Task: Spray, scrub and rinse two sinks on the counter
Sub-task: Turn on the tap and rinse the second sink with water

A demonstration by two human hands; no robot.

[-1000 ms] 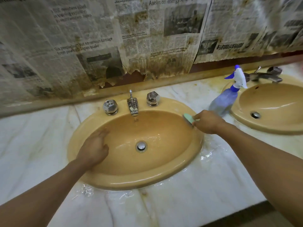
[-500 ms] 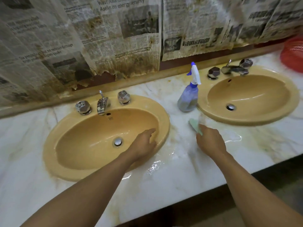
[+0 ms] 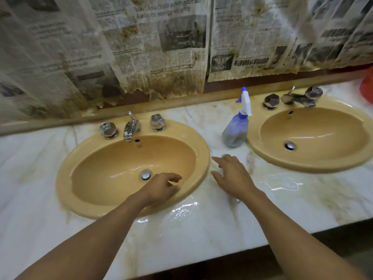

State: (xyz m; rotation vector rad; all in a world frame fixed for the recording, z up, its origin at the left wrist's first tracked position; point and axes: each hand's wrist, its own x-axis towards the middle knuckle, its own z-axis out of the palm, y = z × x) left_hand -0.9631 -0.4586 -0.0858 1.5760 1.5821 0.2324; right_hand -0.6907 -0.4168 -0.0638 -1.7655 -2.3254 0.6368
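Observation:
Two tan oval sinks are set in a marble counter: the left sink (image 3: 66, 178) and the right sink (image 3: 302, 166). A blue spray bottle (image 3: 235, 132) with a white trigger head stands upright between them. My left hand (image 3: 161, 186) rests on the left sink's near right rim, fingers loosely curled over the basin and holding nothing. My right hand (image 3: 232, 174) lies flat on the counter between the sinks, fingers spread, just in front of the bottle. The green sponge is not plainly visible; it may be under my right hand.
Each sink has a chrome tap with two knobs, the left tap (image 3: 131, 128) and the right tap (image 3: 298, 99). Water puddles (image 3: 280, 183) lie on the marble near both sinks. Stained newspaper covers the wall. A red basket (image 3: 366, 87) sits far right. The counter edge (image 3: 282, 241) runs close in front.
My right hand moved from the left sink's right rim onto the counter and flattened there; the sponge dropped out of sight. My left hand slid across to the sink's near right rim.

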